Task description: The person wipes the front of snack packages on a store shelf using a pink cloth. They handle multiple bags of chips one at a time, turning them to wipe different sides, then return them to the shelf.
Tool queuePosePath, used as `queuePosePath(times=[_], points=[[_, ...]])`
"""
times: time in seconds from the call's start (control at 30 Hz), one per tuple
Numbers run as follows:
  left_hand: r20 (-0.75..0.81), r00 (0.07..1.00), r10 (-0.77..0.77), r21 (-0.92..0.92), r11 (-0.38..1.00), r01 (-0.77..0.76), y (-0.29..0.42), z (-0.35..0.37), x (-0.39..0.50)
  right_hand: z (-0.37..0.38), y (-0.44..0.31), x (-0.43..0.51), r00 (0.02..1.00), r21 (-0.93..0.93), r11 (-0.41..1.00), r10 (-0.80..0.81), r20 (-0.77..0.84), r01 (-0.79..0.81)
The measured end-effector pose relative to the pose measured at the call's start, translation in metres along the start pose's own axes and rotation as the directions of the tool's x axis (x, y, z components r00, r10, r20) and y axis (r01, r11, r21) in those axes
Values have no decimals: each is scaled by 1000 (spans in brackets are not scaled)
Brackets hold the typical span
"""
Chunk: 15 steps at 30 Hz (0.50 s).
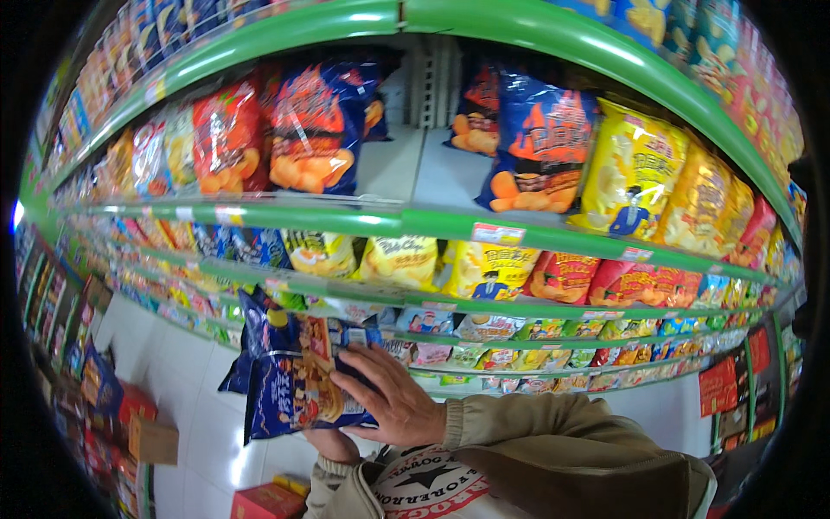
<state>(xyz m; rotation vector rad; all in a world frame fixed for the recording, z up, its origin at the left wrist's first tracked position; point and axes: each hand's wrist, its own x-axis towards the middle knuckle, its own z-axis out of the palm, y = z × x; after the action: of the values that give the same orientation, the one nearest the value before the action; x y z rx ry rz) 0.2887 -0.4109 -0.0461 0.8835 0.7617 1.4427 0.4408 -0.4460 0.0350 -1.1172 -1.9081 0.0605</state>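
Dark blue snack bags [279,383], at least two of them stacked, are held in front of my chest, below the shelf edges. My right hand [389,396] lies spread over the right side of the top bag, its fingers on the printed front. Beneath the bags my left hand [332,444] supports them; its fingers are hidden. On the shelf above stand a blue and orange chip bag [538,149] and another blue and orange chip bag [318,130], with a bare stretch of shelf board [415,162] between them.
Green-edged shelves [363,220] curve across the view, full of yellow bags [632,168], red bags [227,136] and other snacks. A cardboard box [154,441] stands at the lower left, and a red box [267,501] is on the floor near my left sleeve. More shelving stands at both sides.
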Motion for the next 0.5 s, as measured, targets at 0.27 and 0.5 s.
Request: queuePosePath(times=[0.27,0.5], points=[[-78,990,117,131,986,-106,13,12,-1,-12,19,2,1000,246,969,6,-18,-1],[66,981,183,93,978,-188,37,8,4,-44,22,0,990,449,886,137,-18,-115]])
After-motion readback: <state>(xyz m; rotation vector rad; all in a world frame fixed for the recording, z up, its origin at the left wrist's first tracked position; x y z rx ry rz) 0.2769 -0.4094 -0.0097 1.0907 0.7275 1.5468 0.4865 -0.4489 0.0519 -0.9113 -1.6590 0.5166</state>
